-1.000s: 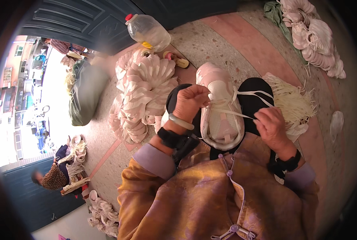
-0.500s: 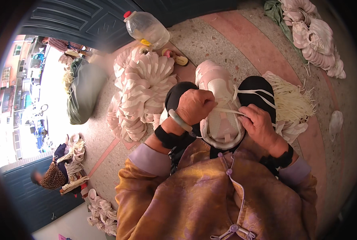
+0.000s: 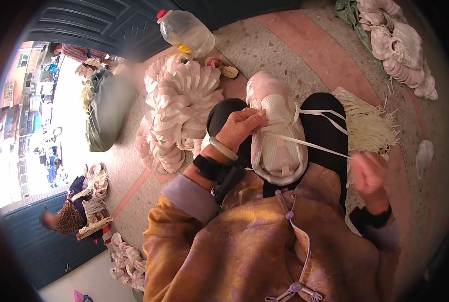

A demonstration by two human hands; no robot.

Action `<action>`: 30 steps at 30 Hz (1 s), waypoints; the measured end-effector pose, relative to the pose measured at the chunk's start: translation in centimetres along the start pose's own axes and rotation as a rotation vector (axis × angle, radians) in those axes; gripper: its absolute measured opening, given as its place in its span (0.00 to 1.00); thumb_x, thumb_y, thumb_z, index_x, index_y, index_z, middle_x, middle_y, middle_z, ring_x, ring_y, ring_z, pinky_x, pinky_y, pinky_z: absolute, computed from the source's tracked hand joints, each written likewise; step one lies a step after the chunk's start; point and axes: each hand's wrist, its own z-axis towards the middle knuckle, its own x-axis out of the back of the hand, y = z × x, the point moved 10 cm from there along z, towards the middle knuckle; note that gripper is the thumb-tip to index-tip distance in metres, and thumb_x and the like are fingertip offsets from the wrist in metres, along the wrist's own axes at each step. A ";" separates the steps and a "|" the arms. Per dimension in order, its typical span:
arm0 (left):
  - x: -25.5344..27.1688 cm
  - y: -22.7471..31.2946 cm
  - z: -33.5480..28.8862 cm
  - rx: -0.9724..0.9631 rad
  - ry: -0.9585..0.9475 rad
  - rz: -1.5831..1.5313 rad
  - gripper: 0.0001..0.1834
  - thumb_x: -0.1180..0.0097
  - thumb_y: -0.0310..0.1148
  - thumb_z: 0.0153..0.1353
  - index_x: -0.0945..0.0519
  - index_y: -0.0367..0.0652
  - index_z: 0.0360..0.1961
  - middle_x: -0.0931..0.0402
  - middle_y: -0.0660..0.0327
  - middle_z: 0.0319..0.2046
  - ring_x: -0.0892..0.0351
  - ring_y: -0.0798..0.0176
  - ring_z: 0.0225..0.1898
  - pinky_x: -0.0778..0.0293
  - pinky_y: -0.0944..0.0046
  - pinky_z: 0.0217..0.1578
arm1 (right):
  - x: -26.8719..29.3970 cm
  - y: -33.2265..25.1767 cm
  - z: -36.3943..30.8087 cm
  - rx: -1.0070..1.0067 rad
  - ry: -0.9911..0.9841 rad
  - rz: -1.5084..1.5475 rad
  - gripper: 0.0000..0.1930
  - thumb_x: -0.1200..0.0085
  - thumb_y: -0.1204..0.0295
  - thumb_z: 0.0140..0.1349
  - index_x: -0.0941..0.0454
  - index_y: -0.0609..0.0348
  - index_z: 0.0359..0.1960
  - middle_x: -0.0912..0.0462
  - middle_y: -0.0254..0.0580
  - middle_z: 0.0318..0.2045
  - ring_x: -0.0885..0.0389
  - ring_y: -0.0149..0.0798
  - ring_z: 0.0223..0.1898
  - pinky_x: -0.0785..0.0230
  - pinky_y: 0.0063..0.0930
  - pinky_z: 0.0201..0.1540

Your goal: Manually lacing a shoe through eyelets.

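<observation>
A pale pink and white sneaker rests between my knees, its toe pointing away from me. My left hand is closed at the left edge of its lacing, thumb and fingers pinching the shoe there. A white shoelace runs taut from the sneaker out to the right, over my dark-clad right knee. Its far end is in my right hand, which is closed and blurred by motion. Another loose lace trails from the shoe's right side across that knee.
A big heap of pale shoe pieces lies left of my knees. Bundled cream laces are at the right. A clear bottle with a red cap stands by the dark door. More shoe pieces lie far right; another person sits at left.
My right hand has moved out to the right and nearer to me, drawing the lace taut. My left hand has shifted slightly away from me, and its fingers now pinch at the shoe's lacing edge.
</observation>
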 end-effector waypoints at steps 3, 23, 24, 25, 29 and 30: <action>0.2 -0.2 0.1 -0.058 0.071 0.057 0.16 0.48 0.44 0.62 0.21 0.41 0.32 0.26 0.72 0.26 0.32 0.78 0.29 0.37 0.75 0.31 | 2.3 2.0 -4.0 0.008 -0.023 -0.105 0.03 0.46 0.81 0.48 0.25 0.63 0.26 0.33 0.42 0.15 0.32 0.44 0.16 0.41 0.33 0.19; -7.8 5.7 -2.4 -0.722 0.302 1.182 0.06 0.44 0.27 0.39 0.19 0.43 0.23 0.26 0.58 0.46 0.34 0.50 0.54 0.40 0.49 0.51 | -13.4 0.6 2.9 -0.202 -0.282 0.071 0.24 0.43 0.72 0.44 0.32 0.64 0.45 0.26 0.49 0.32 0.24 0.52 0.35 0.29 0.40 0.36; -7.8 5.5 -2.3 -0.714 0.298 1.185 0.06 0.44 0.27 0.39 0.19 0.43 0.22 0.26 0.58 0.46 0.34 0.50 0.54 0.40 0.49 0.51 | -13.4 0.7 2.8 -0.206 -0.282 0.070 0.24 0.43 0.72 0.44 0.32 0.64 0.45 0.26 0.49 0.32 0.24 0.52 0.35 0.29 0.40 0.36; -7.9 5.4 -2.2 -0.714 0.294 1.184 0.06 0.44 0.27 0.39 0.19 0.43 0.22 0.26 0.58 0.46 0.34 0.50 0.54 0.40 0.49 0.51 | -13.3 0.7 2.8 -0.211 -0.261 0.079 0.23 0.45 0.74 0.44 0.32 0.65 0.45 0.26 0.50 0.32 0.24 0.53 0.35 0.29 0.40 0.36; -8.4 5.1 -2.4 -0.710 0.298 1.233 0.05 0.43 0.29 0.41 0.20 0.42 0.23 0.26 0.58 0.48 0.35 0.51 0.56 0.42 0.48 0.53 | -13.1 1.8 2.0 -0.257 -0.184 0.216 0.19 0.50 0.79 0.44 0.29 0.66 0.43 0.26 0.52 0.31 0.24 0.54 0.34 0.30 0.40 0.36; -8.5 5.1 -2.4 -0.713 0.308 1.260 0.05 0.42 0.29 0.42 0.20 0.42 0.24 0.26 0.58 0.48 0.35 0.51 0.56 0.43 0.48 0.53 | -13.0 2.0 2.0 -0.257 -0.184 0.217 0.19 0.50 0.79 0.44 0.29 0.66 0.43 0.26 0.52 0.31 0.24 0.54 0.34 0.30 0.40 0.36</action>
